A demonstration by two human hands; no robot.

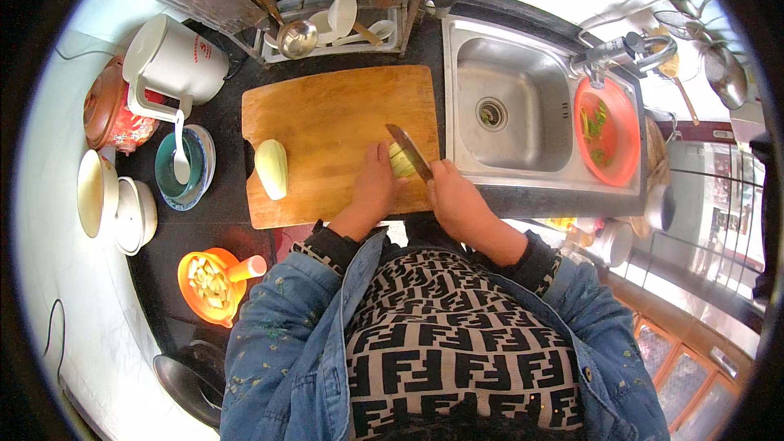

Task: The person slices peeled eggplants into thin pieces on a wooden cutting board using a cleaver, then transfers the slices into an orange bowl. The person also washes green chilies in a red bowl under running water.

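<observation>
My right hand (456, 194) is wrapped round the handle of a kitchen knife (407, 149). The blade points up and to the left, lying over a pale green vegetable piece (400, 161) near the right side of the wooden cutting board (327, 122). On the left of that piece, my left hand (377, 181) grips it with the fingers close together. A second pale green vegetable (271, 169), long and smooth like a peeled gourd, rests at the board's left edge. Part of the piece under the knife is hidden by the blade and my left hand.
Right of the board is a steel sink (514, 106), with a red basin (607, 131) holding green scraps. An orange strainer (208, 286) contains pale cut pieces. Bowls (184, 167) and a white jug (175, 61) stand left. A utensil rack (359, 24) borders the back.
</observation>
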